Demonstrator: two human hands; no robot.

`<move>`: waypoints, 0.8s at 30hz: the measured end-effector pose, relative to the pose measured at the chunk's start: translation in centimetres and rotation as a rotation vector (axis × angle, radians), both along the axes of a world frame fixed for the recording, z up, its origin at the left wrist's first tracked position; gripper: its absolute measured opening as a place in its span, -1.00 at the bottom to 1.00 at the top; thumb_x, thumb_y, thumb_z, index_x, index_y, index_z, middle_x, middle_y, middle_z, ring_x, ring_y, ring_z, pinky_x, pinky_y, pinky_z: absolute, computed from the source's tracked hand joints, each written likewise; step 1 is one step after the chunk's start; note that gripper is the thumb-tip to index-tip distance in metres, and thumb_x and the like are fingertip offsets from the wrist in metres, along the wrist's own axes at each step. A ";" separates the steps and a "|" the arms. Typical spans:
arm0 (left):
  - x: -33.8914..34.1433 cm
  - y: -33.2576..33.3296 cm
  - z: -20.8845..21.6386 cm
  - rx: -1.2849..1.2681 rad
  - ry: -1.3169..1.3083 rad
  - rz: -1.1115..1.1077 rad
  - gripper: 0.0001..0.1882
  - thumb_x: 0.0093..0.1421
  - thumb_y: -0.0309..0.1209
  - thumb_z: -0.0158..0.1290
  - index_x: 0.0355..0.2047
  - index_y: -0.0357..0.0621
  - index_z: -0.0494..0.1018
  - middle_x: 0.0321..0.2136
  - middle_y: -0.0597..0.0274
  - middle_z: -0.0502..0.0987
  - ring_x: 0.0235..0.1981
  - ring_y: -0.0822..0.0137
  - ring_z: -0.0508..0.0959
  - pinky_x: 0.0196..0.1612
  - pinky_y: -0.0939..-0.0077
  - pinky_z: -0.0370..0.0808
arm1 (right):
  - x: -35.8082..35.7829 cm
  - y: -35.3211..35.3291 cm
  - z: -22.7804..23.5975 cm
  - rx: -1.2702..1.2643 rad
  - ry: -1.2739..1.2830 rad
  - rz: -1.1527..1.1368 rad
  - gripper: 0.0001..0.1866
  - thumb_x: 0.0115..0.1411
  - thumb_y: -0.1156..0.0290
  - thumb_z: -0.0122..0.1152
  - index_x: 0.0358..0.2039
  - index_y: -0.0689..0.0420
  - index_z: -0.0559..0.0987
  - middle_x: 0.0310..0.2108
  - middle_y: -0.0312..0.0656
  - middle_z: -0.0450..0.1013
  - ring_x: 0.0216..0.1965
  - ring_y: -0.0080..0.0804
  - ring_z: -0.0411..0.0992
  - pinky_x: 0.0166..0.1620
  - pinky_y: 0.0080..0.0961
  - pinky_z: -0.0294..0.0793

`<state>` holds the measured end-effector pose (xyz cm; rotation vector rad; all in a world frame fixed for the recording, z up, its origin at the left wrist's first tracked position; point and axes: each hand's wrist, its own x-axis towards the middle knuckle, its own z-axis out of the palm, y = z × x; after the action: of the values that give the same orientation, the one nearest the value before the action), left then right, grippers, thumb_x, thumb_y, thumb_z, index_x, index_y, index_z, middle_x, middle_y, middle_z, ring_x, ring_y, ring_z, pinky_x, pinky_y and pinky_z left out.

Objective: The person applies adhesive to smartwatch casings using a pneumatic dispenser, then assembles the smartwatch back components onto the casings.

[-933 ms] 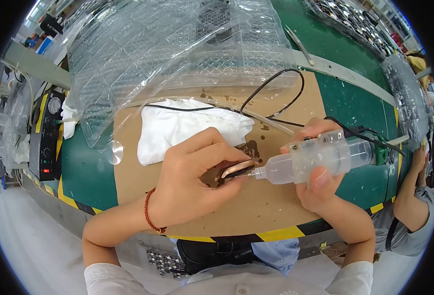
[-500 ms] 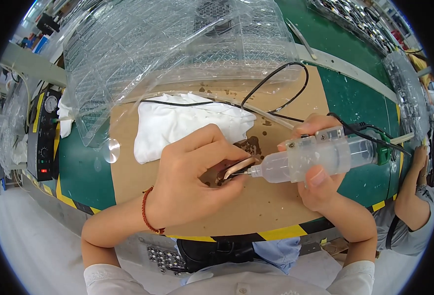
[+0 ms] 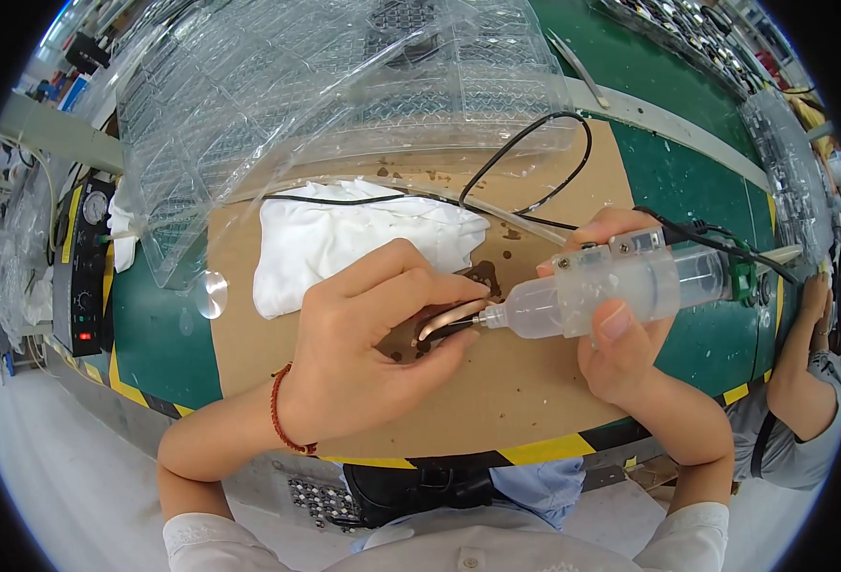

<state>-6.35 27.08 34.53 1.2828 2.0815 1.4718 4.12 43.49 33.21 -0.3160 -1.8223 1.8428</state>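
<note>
My left hand (image 3: 358, 353) pinches a small curved part (image 3: 451, 317) with a copper-coloured rim and a black body between thumb and fingers. Most of that part is hidden by the fingers. My right hand (image 3: 621, 357) is wrapped around a dispensing syringe (image 3: 533, 309), a translucent barrel in a clear screwed-on holder with a green fitting at its back end. The syringe lies almost level, its thin needle pointing left at the part's edge. Whether the needle touches the part, I cannot tell. A folded white cloth (image 3: 344, 250) lies just beyond my left hand.
Brown cardboard (image 3: 506, 400) with dark stains covers the green table (image 3: 158, 348). Clear plastic trays (image 3: 344, 114) are piled at the back. A black cable (image 3: 587, 153) loops behind the syringe. The dispenser box (image 3: 84, 276) stands left; a co-worker's arm (image 3: 804, 381) shows at right.
The curved part has turned slightly in my left fingers, showing more of its copper-coloured rim. The syringe tip has shifted a little left and up. Both hands keep their holds.
</note>
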 end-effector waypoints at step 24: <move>-0.1 0.1 0.5 0.016 0.080 0.013 -0.74 -0.25 -0.63 0.19 -0.46 -0.23 0.47 -0.50 0.21 0.47 -0.52 0.46 0.44 -0.52 0.70 0.34 | -0.1 -0.1 0.2 -0.038 0.016 0.000 -0.33 -0.13 0.00 0.19 -0.19 0.26 0.25 -0.29 -0.16 0.21 -0.33 -0.40 0.38 -0.28 -0.47 0.46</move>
<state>-6.41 27.18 35.04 1.3586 2.1361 1.4674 4.06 43.44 33.42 -0.3140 -1.7780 1.8764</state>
